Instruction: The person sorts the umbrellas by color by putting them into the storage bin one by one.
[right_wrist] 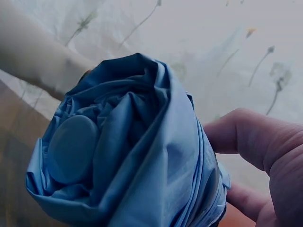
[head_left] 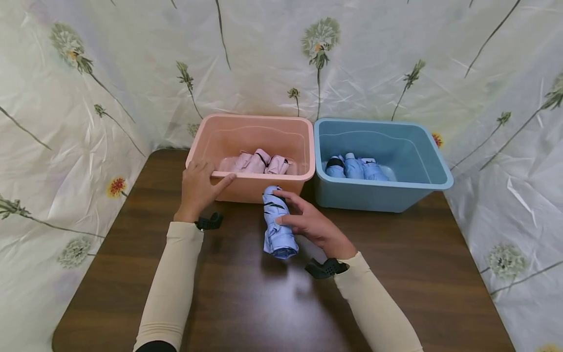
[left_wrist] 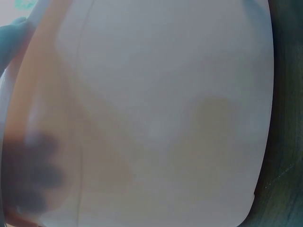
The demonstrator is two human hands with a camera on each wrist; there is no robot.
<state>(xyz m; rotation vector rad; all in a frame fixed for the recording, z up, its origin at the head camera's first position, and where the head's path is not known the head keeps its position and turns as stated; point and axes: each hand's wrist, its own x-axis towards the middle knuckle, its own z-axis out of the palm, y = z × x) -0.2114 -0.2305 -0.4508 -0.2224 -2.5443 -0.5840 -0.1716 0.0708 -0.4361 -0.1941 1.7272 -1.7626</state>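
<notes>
My right hand [head_left: 314, 225] holds a folded blue umbrella [head_left: 278, 222] in front of the pink bin, thumb and fingers on its right side. In the right wrist view, the umbrella's [right_wrist: 156, 156] round end cap and bunched fabric face the camera. My left hand [head_left: 200, 188] grips the front left corner of the pink bin [head_left: 250, 188], its thumb along the front rim. The left wrist view is filled by the bin's wall [left_wrist: 165, 118], with dark finger shapes showing through. Inside the pink bin lie three folded pink umbrellas [head_left: 259, 161].
A blue bin [head_left: 374, 198] stands right beside the pink one, with three folded blue umbrellas [head_left: 354, 167] at its left end. Both bins sit at the back of a dark wooden table [head_left: 246, 303]. A flower-printed curtain [head_left: 264, 63] hangs behind and at the sides.
</notes>
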